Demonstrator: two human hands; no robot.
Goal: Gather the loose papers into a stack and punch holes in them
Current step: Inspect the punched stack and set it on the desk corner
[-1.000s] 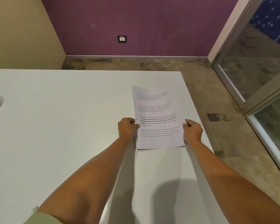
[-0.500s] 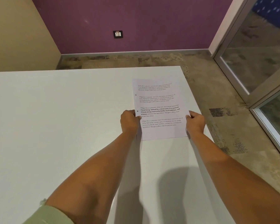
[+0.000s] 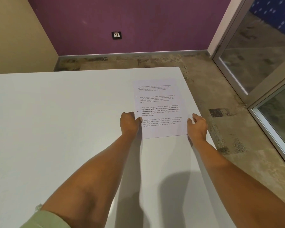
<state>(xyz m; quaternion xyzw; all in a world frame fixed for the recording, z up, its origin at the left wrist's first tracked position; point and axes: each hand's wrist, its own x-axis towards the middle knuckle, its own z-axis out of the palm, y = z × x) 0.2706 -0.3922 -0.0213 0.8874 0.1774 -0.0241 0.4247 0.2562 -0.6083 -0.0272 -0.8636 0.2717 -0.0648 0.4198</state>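
Observation:
The paper stack [image 3: 161, 111], white sheets with printed paragraphs, lies flat on the white table [image 3: 64, 129] near its far right corner. Two small punched holes show along the stack's left margin. My left hand [image 3: 129, 124] is curled at the stack's left edge, with the thumb tip on the paper. My right hand [image 3: 197, 126] sits at the right edge with fingers loosely apart, just touching or barely off the sheet. No hole punch is in view.
The table's right edge runs just beyond my right hand, with concrete floor below it. A purple wall with a socket [image 3: 116, 35] stands behind, and a glass door frame [image 3: 247, 89] is at the right.
The stack has moved a little further from me and now lies flat on the table. My right hand's fingers have loosened from the paper's edge.

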